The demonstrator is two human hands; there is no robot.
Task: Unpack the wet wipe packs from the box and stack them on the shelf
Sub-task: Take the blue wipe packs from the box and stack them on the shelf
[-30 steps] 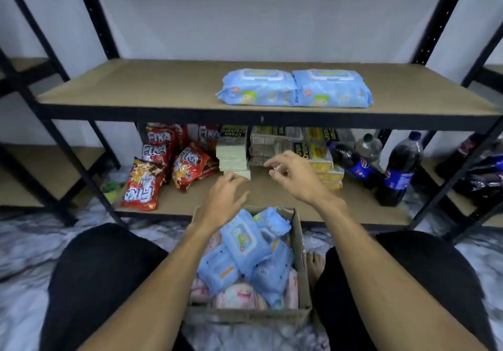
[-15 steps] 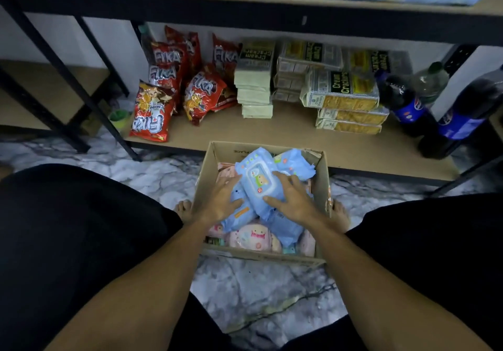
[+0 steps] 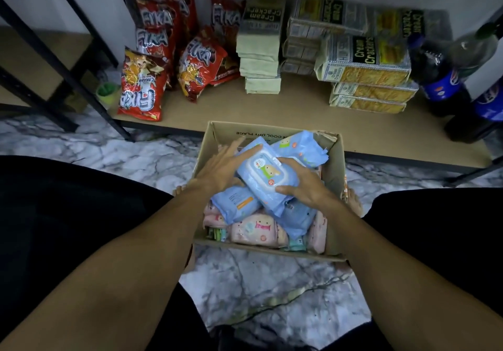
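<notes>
Marble floor [image 3: 130, 157]: cardboard box [image 3: 333, 165] before low shelf [image 3: 299, 111]. Top of contents: blue wet wipe pack [image 3: 265, 177], between both hands; left hand [image 3: 220, 169] flat, fingers straight, against its left side; right hand [image 3: 303, 186] curled round its right edge.

In the matt brown cardboard box [image 3: 217, 138], the top wet wipe pack [image 3: 265, 179] is soft blue plastic film with a faint sheen and a smooth, rigid plastic lid, lying over pink packs [image 3: 253, 230] of the same crinkled film. Beyond the box, a tan shelf board [image 3: 299, 111] of matt pressed wood sits in a black painted metal frame [image 3: 408, 161], carrying glossy red foil snack bags [image 3: 141, 92], cracker packs [image 3: 364, 62] in shiny clear wrap and dark bottles [image 3: 435, 78] of glossy plastic. Around the box, the floor [image 3: 258, 290] is smooth, grey-veined white marble-look tile with a dull polish.
</notes>
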